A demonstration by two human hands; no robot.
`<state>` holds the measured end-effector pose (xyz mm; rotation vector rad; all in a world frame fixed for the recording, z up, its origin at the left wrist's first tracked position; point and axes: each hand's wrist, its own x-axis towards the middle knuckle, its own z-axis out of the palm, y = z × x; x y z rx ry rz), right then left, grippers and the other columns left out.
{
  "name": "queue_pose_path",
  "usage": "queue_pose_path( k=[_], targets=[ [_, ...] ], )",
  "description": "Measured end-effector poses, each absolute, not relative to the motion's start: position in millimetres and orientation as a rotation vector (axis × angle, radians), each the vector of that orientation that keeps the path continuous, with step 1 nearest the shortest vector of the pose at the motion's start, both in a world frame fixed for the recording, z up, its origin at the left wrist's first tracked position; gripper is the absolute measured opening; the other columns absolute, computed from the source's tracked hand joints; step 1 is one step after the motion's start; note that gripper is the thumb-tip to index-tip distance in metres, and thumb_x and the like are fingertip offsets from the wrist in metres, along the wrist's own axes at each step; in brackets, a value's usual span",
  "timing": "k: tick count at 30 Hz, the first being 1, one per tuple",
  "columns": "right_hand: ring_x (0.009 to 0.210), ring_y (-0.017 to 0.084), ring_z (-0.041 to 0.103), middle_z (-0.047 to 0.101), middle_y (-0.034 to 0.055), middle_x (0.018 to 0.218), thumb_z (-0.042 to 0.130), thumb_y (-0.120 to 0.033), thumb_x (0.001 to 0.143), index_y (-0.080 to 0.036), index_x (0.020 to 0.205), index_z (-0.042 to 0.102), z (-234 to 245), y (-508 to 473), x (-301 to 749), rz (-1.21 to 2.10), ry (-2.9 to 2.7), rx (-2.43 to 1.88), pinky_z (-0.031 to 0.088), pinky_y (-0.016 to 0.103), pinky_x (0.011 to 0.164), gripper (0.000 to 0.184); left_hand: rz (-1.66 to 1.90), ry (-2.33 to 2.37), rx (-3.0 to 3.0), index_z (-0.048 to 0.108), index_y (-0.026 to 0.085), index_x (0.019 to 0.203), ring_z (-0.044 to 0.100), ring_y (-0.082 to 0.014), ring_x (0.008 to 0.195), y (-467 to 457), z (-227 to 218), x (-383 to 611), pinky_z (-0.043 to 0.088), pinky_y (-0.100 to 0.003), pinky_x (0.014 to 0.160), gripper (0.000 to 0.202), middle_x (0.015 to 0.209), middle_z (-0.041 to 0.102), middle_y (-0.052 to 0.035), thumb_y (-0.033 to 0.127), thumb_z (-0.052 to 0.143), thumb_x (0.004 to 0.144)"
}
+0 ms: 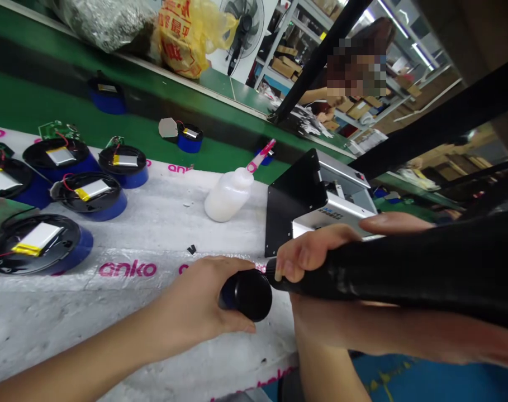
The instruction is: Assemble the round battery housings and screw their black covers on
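Note:
My left hand (199,298) is closed around a small round housing (254,296) with a shiny black face and a blue side, holding it just above the wrapped bench top. In my right hand (304,257) is a long black tool (388,268), gripped with the fingers curled around its front. Its narrow ribbed end is right beside the housing's rim; whether they touch I cannot tell. Much of the tool is very close to the camera and blurred, so its kind is unclear. Beyond my hands stands a white squeeze bottle (228,195) with a pink-wrapped nozzle.
Several blue-and-black housings (92,195) with exposed batteries sit at left. A black-and-silver machine (321,195) stands behind my right hand. Small black pieces (191,249) lie on the white wrap (165,234). A yellow bag (182,39), a fan (245,25) and another person (321,95) are across the bench.

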<state>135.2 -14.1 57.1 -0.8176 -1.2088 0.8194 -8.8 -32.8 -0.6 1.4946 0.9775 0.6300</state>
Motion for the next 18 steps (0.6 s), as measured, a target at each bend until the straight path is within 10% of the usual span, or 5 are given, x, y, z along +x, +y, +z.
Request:
queue_pose_path(
  k=[11,18],
  targets=[
    [0.035,0.013,0.047,0.058,-0.0055,0.058,0.052,-0.069,0.090,-0.023,0.102,0.057,64.4,-7.2,154.8,0.805,-1.164,-0.713,0.042,0.024,0.034,0.048,0.654,1.008,1.707,0.061,0.026,0.126,0.056,-0.0318,0.124,-37.3,-20.8,-3.2,0.043,-0.046,0.108,0.073,0.130,0.063,-0.0066,0.042,0.091,0.061],
    [0.041,0.013,0.051,0.054,-0.0037,0.056,0.029,-0.054,0.102,-0.020,0.092,0.060,87.0,19.2,211.2,0.222,-0.993,-0.797,0.043,0.022,0.035,0.047,0.532,0.965,1.648,0.030,0.052,0.149,0.047,-0.0285,0.138,-37.2,-27.5,-24.7,0.039,-0.049,0.114,0.070,0.149,0.049,0.0032,0.040,0.065,0.089]
  ],
)
